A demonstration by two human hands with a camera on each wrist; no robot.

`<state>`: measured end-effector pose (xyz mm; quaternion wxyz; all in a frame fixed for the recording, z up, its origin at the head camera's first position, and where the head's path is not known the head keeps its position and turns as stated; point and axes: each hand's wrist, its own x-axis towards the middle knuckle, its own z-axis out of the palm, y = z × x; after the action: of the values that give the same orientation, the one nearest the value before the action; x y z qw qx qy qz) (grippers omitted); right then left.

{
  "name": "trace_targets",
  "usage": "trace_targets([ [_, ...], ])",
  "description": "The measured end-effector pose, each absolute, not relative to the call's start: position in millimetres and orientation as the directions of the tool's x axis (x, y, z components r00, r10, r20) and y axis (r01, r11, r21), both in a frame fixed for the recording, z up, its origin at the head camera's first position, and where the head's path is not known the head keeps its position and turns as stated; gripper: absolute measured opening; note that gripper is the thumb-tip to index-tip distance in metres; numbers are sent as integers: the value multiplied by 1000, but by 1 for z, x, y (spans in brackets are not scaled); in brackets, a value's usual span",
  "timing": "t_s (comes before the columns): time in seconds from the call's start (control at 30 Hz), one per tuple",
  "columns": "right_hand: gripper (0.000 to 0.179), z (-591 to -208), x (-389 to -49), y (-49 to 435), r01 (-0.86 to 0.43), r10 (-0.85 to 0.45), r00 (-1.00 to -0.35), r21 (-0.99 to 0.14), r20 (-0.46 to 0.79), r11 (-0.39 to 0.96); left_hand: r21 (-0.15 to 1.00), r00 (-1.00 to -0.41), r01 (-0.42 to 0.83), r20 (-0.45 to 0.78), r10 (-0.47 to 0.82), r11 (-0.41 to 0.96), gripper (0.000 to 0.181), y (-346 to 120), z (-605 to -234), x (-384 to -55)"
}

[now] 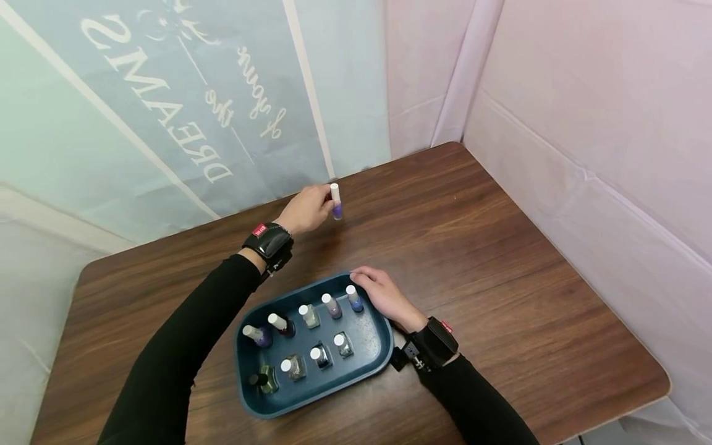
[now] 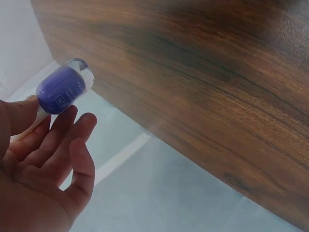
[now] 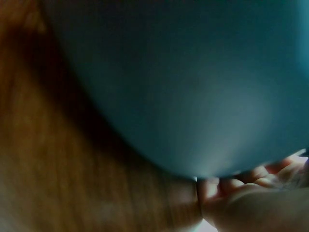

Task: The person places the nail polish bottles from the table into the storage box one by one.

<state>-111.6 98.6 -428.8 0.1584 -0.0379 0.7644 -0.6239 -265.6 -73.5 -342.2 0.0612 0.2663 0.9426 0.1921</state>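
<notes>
Between thumb and fingers my left hand [image 1: 306, 209] pinches a purple nail polish bottle [image 1: 337, 210] by its white cap, above the far part of the table. The left wrist view shows the bottle's purple body [image 2: 62, 90] tilted, its base pointing away from the palm. My right hand [image 1: 385, 296] rests at the far right corner of a dark blue tray [image 1: 317, 395], touching its rim. Inside the tray, two rows of nail polish stand, among them a blue bottle [image 1: 355, 299] near the right hand and a green one with a black cap [image 1: 268, 378].
The brown wooden table [image 1: 534, 296] reaches to a printed curtain [image 1: 222, 93] at the back and a pale pink cloth wall [image 1: 601, 123] on the right. Several more bottles, such as a dark red one [image 1: 283, 325], stand in the tray.
</notes>
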Motion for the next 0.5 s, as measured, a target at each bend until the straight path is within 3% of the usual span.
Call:
trace_targets([
  [0.5,33,-427,-112,97,123,-243,-954,-967,-178,224,405,-830,524,42,557,750,19,-76,-317,-229],
])
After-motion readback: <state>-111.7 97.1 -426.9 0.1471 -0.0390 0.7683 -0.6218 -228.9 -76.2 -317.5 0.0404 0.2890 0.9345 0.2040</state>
